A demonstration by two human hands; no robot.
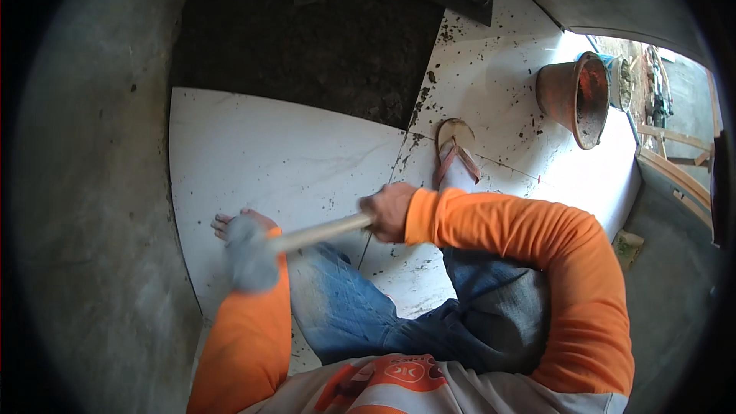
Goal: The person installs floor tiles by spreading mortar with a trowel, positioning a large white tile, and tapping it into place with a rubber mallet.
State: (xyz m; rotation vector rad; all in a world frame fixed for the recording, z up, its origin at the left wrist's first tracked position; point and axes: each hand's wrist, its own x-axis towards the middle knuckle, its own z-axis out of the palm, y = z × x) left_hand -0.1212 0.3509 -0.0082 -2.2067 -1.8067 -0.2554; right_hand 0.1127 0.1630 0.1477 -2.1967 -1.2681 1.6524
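The right hand [389, 211] is closed firmly round the wooden handle [326, 231] of a mallet, near the end, which seems the good place to hold. The mallet's grey head [254, 253] is blurred, in front of the left wrist, over the left edge of the white tile [284, 138]; its height I cannot tell. The head is probably heavy, the handle stiff. The left hand [264, 219] is partly hidden; its fingers look spread, on or just over the tile near that edge. The tile is likely hard, brittle, and slippery where smooth; its rim would be the place for lifting.

Beyond its upper edge lies a dark bed [307, 54]. Crumbs dot the tiles to the right, where a bucket [560, 96] lies tilted. A grey wall [92, 184] borders the left edge.
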